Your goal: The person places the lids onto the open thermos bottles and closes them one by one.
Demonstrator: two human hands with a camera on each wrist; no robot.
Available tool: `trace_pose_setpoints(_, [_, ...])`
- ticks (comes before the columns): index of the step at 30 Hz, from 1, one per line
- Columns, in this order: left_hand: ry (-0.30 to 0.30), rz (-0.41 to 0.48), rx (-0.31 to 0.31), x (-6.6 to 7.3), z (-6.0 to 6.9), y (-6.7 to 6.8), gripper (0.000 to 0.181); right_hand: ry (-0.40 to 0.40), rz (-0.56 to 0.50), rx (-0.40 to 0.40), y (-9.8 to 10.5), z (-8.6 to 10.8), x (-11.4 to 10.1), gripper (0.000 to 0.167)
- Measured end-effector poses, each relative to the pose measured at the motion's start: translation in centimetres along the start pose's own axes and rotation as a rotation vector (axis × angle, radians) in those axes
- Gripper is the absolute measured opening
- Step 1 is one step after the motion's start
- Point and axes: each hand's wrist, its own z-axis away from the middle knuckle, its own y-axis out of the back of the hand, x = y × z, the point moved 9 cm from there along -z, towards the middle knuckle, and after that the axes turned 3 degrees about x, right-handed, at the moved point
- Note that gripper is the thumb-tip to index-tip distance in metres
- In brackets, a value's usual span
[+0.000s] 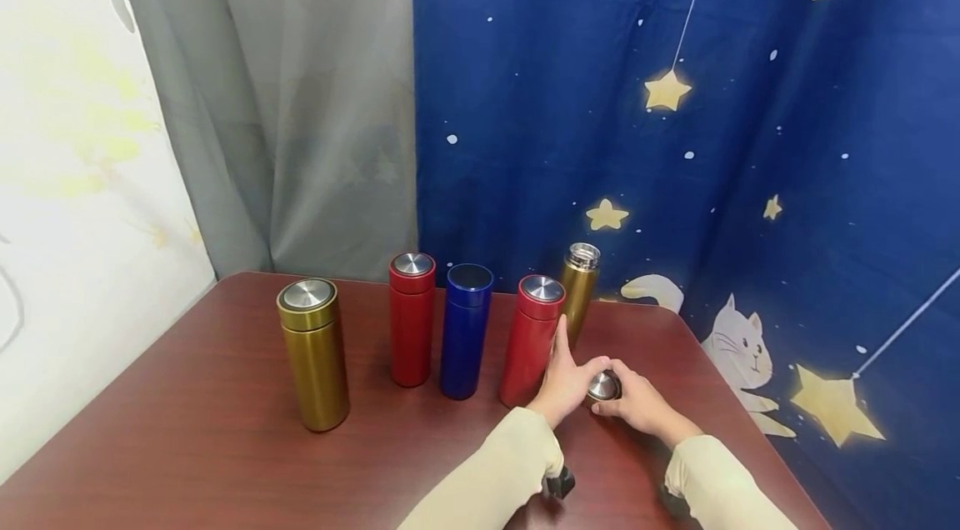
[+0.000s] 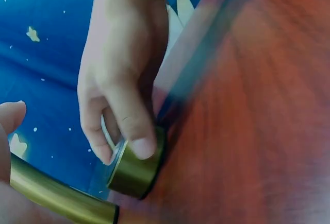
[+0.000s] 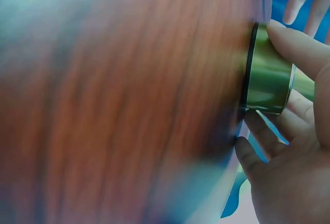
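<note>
On the table at the right, my right hand (image 1: 639, 407) grips a gold bottle lid (image 1: 602, 386) with a steel top, thumb on one side and fingers on the other. The right wrist view shows the lid's gold side (image 3: 269, 74) and dark lower rim against the tabletop. My left hand (image 1: 567, 380) is just left of the lid, fingers extended, beside a red bottle (image 1: 527, 355) with its lid on. Behind them stands an uncapped gold bottle (image 1: 579, 288), its steel mouth showing and its lower part hidden. Whether my left fingers touch either bottle, I cannot tell.
Leftward on the dark red table (image 1: 187, 438) stand a blue bottle (image 1: 467, 338), another red bottle (image 1: 412, 330) and a wider gold bottle (image 1: 317, 363), all upright and capped. A blue star-patterned curtain (image 1: 525, 97) and a grey curtain (image 1: 337, 113) hang behind the table.
</note>
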Motion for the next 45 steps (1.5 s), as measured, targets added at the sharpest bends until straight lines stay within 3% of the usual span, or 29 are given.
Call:
trace_pose_setpoints(5, [0.010, 0.008, 0.008, 0.2, -1.6, -0.1, 0.095, 0.044, 0.002, -0.039, 0.2, 0.5, -0.2, 0.072])
trace_pose_setpoints(11, [0.015, -0.024, 0.011, -0.2, -2.6, 0.3, 0.096, 0.060, 0.009, -0.084, 0.0, 0.9, -0.1, 0.070])
trace_pose_setpoints(23, [0.000, -0.018, 0.048, -1.0, -5.0, 1.2, 0.099, 0.072, -0.009, -0.096, 0.0, 1.6, 0.2, 0.070])
trace_pose_setpoints(31, [0.023, 0.001, 0.081, -1.2, -6.4, 1.5, 0.101, 0.073, -0.008, -0.109, 0.1, 2.0, -0.1, 0.068])
trace_pose_setpoints(36, [-0.009, 0.006, 0.145, -0.9, -7.3, 2.0, 0.095, 0.082, -0.028, -0.135, -0.3, 2.1, -0.4, 0.068])
trace_pose_setpoints(45, [-0.090, -0.004, 0.154, -0.3, -8.4, 1.3, 0.077, 0.092, -0.027, -0.123, 0.2, 2.5, -0.2, 0.068])
